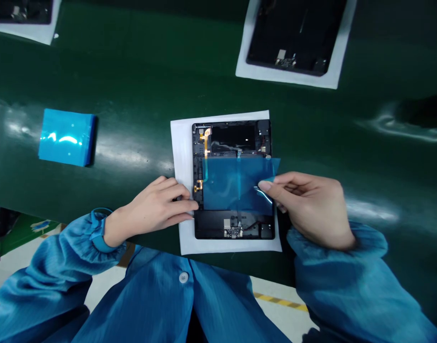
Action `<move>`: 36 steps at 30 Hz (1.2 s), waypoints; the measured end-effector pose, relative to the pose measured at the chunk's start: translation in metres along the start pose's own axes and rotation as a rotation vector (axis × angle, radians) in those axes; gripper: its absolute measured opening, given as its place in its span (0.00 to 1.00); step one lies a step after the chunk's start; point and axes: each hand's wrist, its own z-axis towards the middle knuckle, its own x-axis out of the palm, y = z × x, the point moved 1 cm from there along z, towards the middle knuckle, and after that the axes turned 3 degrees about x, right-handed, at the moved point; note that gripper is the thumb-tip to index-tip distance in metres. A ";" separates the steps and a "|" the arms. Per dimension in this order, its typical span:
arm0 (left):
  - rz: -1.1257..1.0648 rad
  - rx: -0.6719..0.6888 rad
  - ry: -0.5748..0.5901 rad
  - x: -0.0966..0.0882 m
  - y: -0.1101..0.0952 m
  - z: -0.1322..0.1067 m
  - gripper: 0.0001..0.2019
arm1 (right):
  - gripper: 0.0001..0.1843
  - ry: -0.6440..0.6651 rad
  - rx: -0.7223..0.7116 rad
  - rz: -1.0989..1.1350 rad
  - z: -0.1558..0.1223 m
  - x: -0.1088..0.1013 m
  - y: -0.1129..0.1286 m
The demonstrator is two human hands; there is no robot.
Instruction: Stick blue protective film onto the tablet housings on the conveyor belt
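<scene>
An opened tablet housing (213, 224) lies on a white foam sheet (184, 143), its circuit parts and an orange flex cable (206, 147) exposed. Over its middle spreads a clear blue film (225, 183), with the inner parts showing through. My right hand (307, 202) pinches the film's right edge between thumb and fingers, slightly raised there. At the housing's left edge rests my left hand (159, 205), fingers stretched out and fingertips touching the frame near its lower left.
A stack of blue film sheets (66, 137) lies to the left on the green table (132, 85). Another tablet housing (293, 33) sits on a white sheet at the upper right. Part of a further housing (23, 12) shows at the top left corner.
</scene>
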 end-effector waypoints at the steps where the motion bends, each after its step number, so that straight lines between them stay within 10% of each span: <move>1: 0.012 -0.014 0.009 0.000 0.000 0.000 0.10 | 0.21 0.000 0.006 0.002 0.000 0.000 0.000; 36: 0.090 -0.094 0.222 -0.001 0.002 0.000 0.12 | 0.19 0.040 -0.160 -0.035 0.004 0.004 0.004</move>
